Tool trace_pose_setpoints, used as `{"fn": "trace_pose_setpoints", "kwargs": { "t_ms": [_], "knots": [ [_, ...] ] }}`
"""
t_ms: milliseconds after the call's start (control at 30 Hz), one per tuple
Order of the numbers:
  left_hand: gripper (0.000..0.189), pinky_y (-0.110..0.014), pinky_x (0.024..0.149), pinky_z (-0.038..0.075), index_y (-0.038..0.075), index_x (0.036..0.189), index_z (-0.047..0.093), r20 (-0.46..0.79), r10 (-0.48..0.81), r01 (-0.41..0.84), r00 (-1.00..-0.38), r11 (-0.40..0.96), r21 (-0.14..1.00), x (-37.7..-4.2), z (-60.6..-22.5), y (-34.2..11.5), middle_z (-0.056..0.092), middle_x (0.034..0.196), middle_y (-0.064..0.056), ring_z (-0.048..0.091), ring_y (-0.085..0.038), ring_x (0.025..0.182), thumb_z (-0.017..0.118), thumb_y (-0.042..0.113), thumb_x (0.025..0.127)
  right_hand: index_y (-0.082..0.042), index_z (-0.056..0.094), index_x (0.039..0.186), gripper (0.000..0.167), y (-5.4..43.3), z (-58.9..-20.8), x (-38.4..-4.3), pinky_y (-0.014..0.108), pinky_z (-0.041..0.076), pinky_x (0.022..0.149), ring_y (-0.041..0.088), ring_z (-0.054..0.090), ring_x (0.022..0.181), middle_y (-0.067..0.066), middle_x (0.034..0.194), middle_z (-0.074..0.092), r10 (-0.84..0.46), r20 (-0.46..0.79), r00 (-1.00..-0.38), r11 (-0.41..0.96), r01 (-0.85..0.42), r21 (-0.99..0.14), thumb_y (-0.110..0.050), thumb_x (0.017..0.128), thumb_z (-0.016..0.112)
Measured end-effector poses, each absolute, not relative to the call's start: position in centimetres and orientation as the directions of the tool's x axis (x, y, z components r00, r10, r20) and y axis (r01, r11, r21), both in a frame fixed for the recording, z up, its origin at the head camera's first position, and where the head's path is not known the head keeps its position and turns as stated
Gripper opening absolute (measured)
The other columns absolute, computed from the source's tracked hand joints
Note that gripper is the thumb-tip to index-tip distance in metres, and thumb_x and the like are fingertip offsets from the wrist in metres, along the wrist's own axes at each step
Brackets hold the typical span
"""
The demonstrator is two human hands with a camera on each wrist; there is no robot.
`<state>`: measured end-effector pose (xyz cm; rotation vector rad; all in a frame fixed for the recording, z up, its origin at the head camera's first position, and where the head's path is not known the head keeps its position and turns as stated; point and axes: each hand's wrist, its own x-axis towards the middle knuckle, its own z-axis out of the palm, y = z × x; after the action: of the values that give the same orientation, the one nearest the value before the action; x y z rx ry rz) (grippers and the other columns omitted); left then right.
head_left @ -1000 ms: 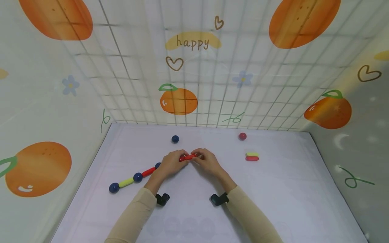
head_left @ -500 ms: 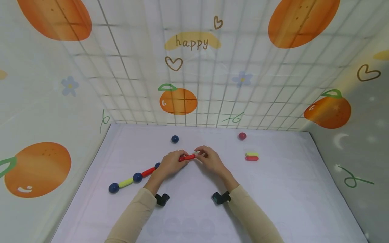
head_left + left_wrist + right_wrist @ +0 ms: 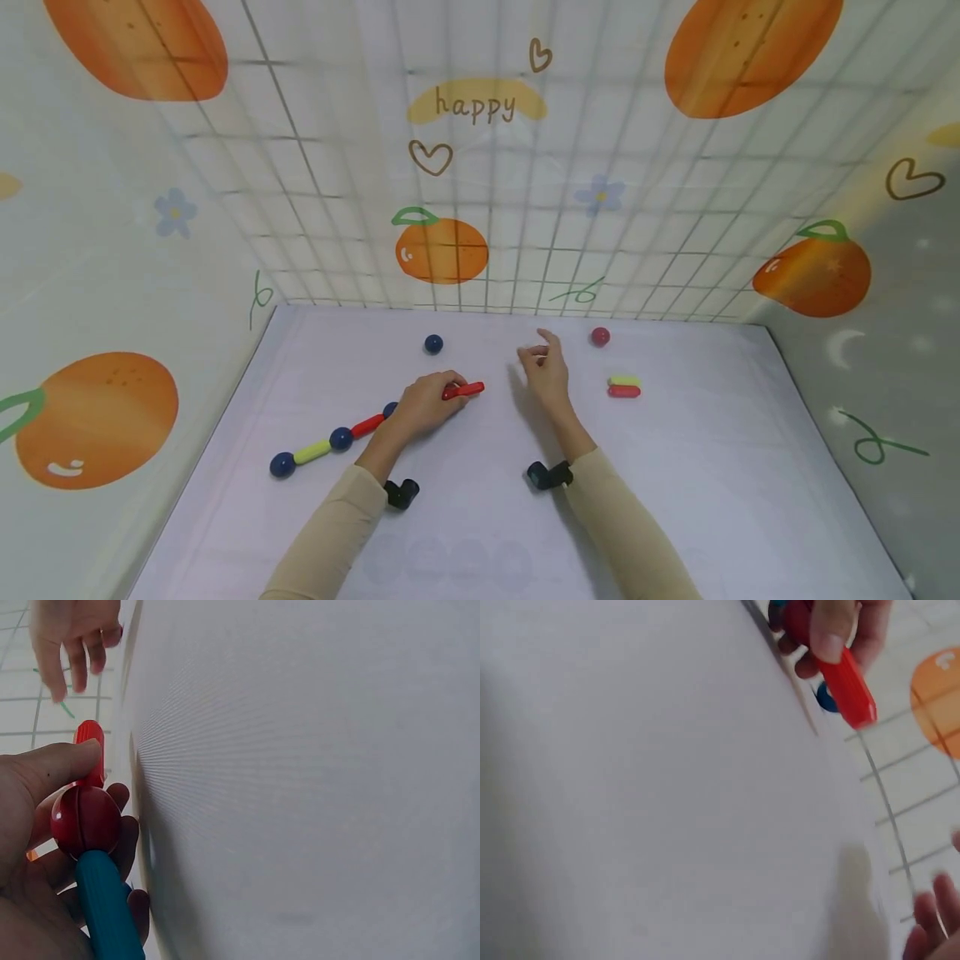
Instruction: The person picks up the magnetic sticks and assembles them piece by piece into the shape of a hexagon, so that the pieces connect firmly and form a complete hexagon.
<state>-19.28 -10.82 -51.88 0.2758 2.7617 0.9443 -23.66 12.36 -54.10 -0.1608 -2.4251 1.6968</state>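
In the head view my left hand (image 3: 423, 404) grips a red rod (image 3: 468, 389) whose free end points right. Its thumb presses on that rod in the left wrist view, where a red ball (image 3: 86, 821) joins it to a teal rod (image 3: 109, 900). To the left lies a row of navy balls (image 3: 341, 438) with a yellow-green rod (image 3: 312, 452) and another red rod (image 3: 367, 425) between them; whether it joins the teal rod is hidden by the hand. My right hand (image 3: 549, 375) is raised, fingers loosely bent around nothing, left of a loose red ball (image 3: 601, 337).
A single navy ball (image 3: 433, 344) lies at the back, beyond the left hand. On the right, a yellow-green stick (image 3: 624, 381) and a red stick (image 3: 625, 392) lie side by side. A patterned cloth wall (image 3: 517, 283) borders the white tabletop (image 3: 720, 467).
My right hand has let go of the red rod's end and moved right and toward the back, its fingers spreading. The left hand and the row have stayed in place.
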Motion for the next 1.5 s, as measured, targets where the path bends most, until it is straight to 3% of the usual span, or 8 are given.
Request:
{"fn": "trace_pose_setpoints", "kwargs": {
  "t_ms": [167, 333, 533, 767, 867, 1000, 1167, 1500],
  "knots": [
    [0.032, -0.036, 0.076, 0.049, 0.023, 0.122, 0.068, -0.138, 0.243, 0.105, -0.960, 0.772, 0.627, -19.2, -51.8, -11.0, 0.064, 0.103, 0.005, 0.055, -0.018, 0.091, 0.074, 0.030, 0.092, -0.011, 0.021, 0.155, 0.077, 13.8, -54.1, -24.3, 0.024, 0.048, 0.062, 0.018, 0.059, 0.074, 0.009, 0.103, 0.060, 0.484, 0.008, -0.875, 0.124, 0.060, -0.990, -0.025, 0.097, 0.068],
    [0.030, -0.035, 0.074, 0.049, 0.022, 0.121, 0.068, -0.149, 0.249, 0.097, -0.957, 0.758, 0.645, -19.2, -51.7, -11.0, 0.064, 0.100, 0.005, 0.055, -0.020, 0.089, 0.074, 0.029, 0.092, -0.013, 0.008, 0.159, 0.085, 15.4, -54.6, -25.2, 0.023, 0.054, 0.065, 0.022, 0.065, 0.070, 0.012, 0.100, 0.061, 0.595, -0.088, -0.799, -0.067, 0.060, -0.996, -0.028, 0.098, 0.066],
    [0.030, -0.036, 0.075, 0.049, 0.023, 0.121, 0.068, -0.154, 0.250, 0.093, -0.956, 0.755, 0.649, -19.2, -51.9, -11.0, 0.064, 0.101, 0.005, 0.055, -0.019, 0.090, 0.074, 0.030, 0.092, -0.025, 0.000, 0.160, 0.091, 17.2, -55.0, -26.1, 0.028, 0.056, 0.076, 0.026, 0.069, 0.078, 0.019, 0.105, 0.061, 0.548, -0.255, -0.797, -0.316, 0.085, -0.945, -0.023, 0.098, 0.067],
    [0.032, -0.036, 0.076, 0.049, 0.025, 0.122, 0.068, -0.159, 0.254, 0.096, -0.954, 0.763, 0.639, -19.2, -52.0, -10.9, 0.064, 0.103, 0.006, 0.055, -0.018, 0.092, 0.074, 0.031, 0.092, -0.033, 0.004, 0.161, 0.099, 18.7, -54.7, -27.4, 0.030, 0.057, 0.078, 0.025, 0.070, 0.082, 0.015, 0.146, 0.040, 0.426, -0.394, -0.814, -0.638, 0.039, -0.769, 0.004, 0.093, 0.066],
    [0.031, -0.036, 0.075, 0.048, 0.024, 0.122, 0.068, -0.155, 0.249, 0.095, -0.956, 0.762, 0.641, -19.1, -51.9, -11.0, 0.064, 0.103, 0.005, 0.055, -0.019, 0.091, 0.074, 0.030, 0.092, -0.030, 0.007, 0.160, 0.094, 18.9, -54.6, -27.8, 0.028, 0.057, 0.077, 0.025, 0.070, 0.086, 0.013, 0.153, 0.031, 0.397, -0.404, -0.824, -0.650, 0.058, -0.757, 0.005, 0.094, 0.064],
    [0.031, -0.036, 0.074, 0.048, 0.023, 0.122, 0.068, -0.154, 0.250, 0.095, -0.956, 0.758, 0.645, -19.1, -51.7, -11.1, 0.064, 0.102, 0.004, 0.055, -0.019, 0.090, 0.074, 0.029, 0.092, -0.026, 0.018, 0.158, 0.081, 18.9, -54.5, -27.8, 0.027, 0.056, 0.078, 0.024, 0.071, 0.089, 0.010, 0.151, 0.036, 0.398, -0.416, -0.818, -0.623, 0.091, -0.777, -0.002, 0.096, 0.065],
    [0.032, -0.036, 0.076, 0.049, 0.024, 0.122, 0.068, -0.150, 0.248, 0.098, -0.957, 0.762, 0.640, -19.1, -51.9, -11.1, 0.064, 0.104, 0.005, 0.055, -0.019, 0.091, 0.074, 0.030, 0.092, -0.023, 0.027, 0.156, 0.070, 18.8, -54.5, -27.6, 0.027, 0.056, 0.079, 0.022, 0.070, 0.088, 0.009, 0.142, 0.045, 0.407, -0.434, -0.804, -0.576, 0.143, -0.805, -0.008, 0.098, 0.065],
    [0.030, -0.035, 0.075, 0.049, 0.023, 0.121, 0.068, -0.158, 0.260, 0.100, -0.953, 0.757, 0.646, -19.2, -51.9, -11.2, 0.064, 0.101, 0.005, 0.055, -0.019, 0.089, 0.074, 0.029, 0.092, -0.022, 0.024, 0.158, 0.072, 18.7, -54.3, -28.8, 0.024, 0.056, 0.067, 0.017, 0.069, 0.070, 0.013, 0.113, 0.061, 0.368, -0.420, -0.829, -0.453, 0.235, -0.860, -0.015, 0.099, 0.065]
  ]
}}
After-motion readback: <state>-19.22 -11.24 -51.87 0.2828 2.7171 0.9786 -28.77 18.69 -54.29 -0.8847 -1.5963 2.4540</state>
